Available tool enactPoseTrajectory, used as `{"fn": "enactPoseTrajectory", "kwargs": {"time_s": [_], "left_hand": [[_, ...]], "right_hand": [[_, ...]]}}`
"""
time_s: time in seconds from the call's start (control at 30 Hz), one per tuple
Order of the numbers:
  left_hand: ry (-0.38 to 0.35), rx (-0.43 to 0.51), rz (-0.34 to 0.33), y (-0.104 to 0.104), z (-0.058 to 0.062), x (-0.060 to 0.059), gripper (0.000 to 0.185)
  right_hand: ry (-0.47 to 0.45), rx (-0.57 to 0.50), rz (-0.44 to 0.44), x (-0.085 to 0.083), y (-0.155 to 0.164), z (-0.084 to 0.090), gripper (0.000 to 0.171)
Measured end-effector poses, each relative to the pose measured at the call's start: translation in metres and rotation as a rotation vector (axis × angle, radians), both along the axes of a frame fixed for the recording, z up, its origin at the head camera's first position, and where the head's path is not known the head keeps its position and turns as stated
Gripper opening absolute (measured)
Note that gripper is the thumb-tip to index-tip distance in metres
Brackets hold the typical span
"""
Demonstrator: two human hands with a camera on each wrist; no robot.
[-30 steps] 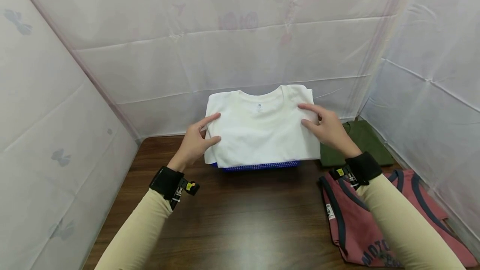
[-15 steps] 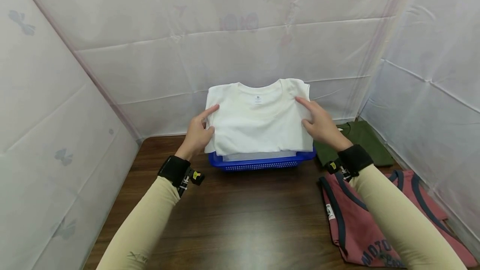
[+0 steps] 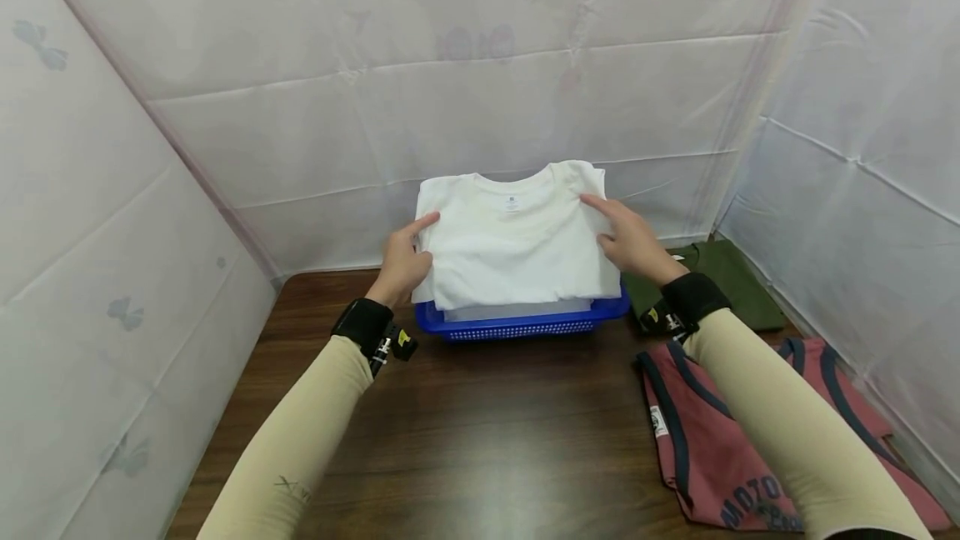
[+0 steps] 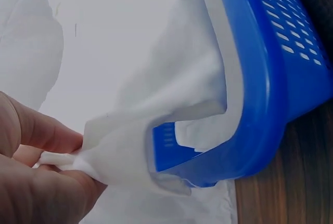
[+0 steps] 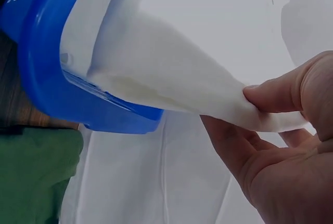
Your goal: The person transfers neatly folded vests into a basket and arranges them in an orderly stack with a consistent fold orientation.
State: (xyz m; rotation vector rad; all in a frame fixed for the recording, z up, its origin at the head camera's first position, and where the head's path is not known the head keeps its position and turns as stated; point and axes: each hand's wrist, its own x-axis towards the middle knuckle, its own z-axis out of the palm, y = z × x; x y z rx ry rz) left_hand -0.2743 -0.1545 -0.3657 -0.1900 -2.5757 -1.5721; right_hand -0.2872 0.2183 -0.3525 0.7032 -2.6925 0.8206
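A folded white T-shirt [image 3: 517, 248] with a round neck and a small printed label spans the top of a blue perforated basket [image 3: 517, 330]. My left hand [image 3: 402, 261] pinches the shirt's left side; the left wrist view shows the cloth bunched between thumb and fingers [image 4: 47, 133], beside the basket's corner. On the opposite side my right hand [image 3: 633, 240] grips the other edge, thumb above and fingers beneath, as the right wrist view shows. The shirt's front part lies over the basket opening, where other white cloth shows inside. Its back part is held up toward the wall.
To the right of the basket lies a folded dark green garment [image 3: 720, 282]. Nearer the front right is a red garment [image 3: 720, 448] with navy trim and lettering, partly beneath my right forearm. White sheeting [image 3: 450, 107] walls the brown wooden table [image 3: 480, 423] at back and sides.
Both hands have shifted the shirt back and slightly left, uncovering the basket's front rim. Most recently, the right hand moved a little further left.
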Motion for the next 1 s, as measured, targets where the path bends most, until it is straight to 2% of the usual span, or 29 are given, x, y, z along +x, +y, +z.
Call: {"fn": "enactPoseTrajectory", "kwargs": {"time_s": [0.2,0.4,0.67,0.77,1.0], "left_hand": [[-0.077,-0.03,0.039,0.003,-0.006,-0.01,0.082],[-0.178,-0.058,0.052,0.006,-0.012,-0.013,0.079],[-0.176,-0.188,0.001,0.012,-0.024,-0.017,0.07],[-0.189,-0.229,-0.014,0.014,-0.03,-0.017,0.067],[-0.22,-0.285,-0.045,0.02,-0.038,-0.018,0.065]], "right_hand": [[-0.056,0.025,-0.002,-0.013,-0.007,-0.005,0.069],[-0.091,0.037,-0.028,-0.021,-0.007,-0.019,0.066],[-0.147,0.089,-0.062,-0.024,-0.012,-0.032,0.063],[-0.195,0.112,-0.088,-0.023,-0.014,-0.037,0.062],[-0.245,0.142,-0.097,-0.02,-0.01,-0.043,0.061]]}}
